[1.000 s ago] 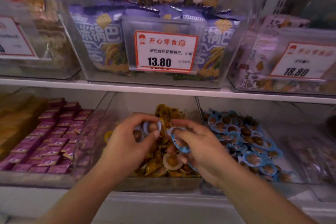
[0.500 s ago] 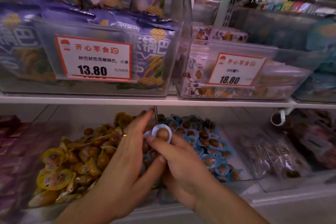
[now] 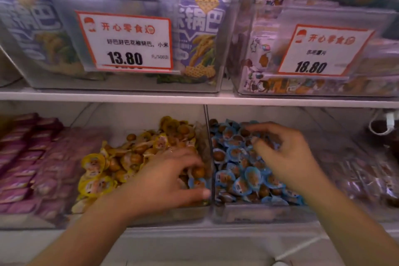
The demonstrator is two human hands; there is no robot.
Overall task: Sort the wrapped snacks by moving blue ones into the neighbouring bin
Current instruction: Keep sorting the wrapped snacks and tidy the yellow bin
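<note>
Left hand (image 3: 170, 176) low in yellow bin (image 3: 138, 219), fingers curled round a stray blue snack (image 3: 197, 182) by the divider. Right hand (image 3: 287, 155) over blue bin (image 3: 259, 214), fingers curled among blue wrappers; grip contents unclear. Risk: a yellow piece gets scooped along, since the packs crowd together.

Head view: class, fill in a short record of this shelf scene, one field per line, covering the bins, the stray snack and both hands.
yellow bin: middle bin, mostly yellow-wrapped snacks
blue bin: right neighbour, blue-wrapped snacks
stray item: one blue-wrapped snack in the yellow bin, by the divider
left hand: in the yellow bin, fingers curled at the stray
right hand: over the blue pile, fingers curled; any hold unclear
price tags: 13.80 and 18.80
</note>
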